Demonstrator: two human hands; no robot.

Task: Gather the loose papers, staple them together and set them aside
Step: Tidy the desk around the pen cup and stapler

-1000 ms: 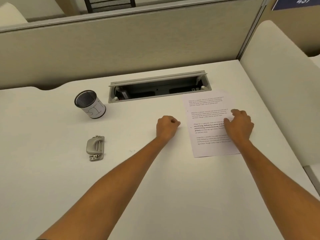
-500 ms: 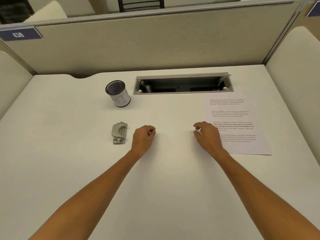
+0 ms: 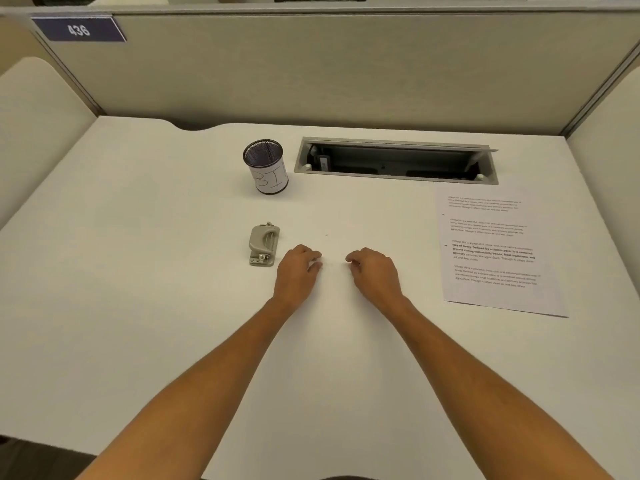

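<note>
The printed papers lie flat as a neat stack on the right side of the white desk. A small grey stapler sits left of centre on the desk. My left hand rests just right of the stapler, fingers loosely curled, holding nothing. My right hand rests beside it near the desk's middle, fingers also curled and empty, well left of the papers. Neither hand touches the papers or the stapler.
A black mesh cup with a white label stands behind the stapler. An open cable tray is sunk into the desk at the back. Beige partition walls enclose the desk on three sides.
My right hand has come off the papers and moved left to the desk's middle. My left hand shifted left toward the stapler. The view swung left.
</note>
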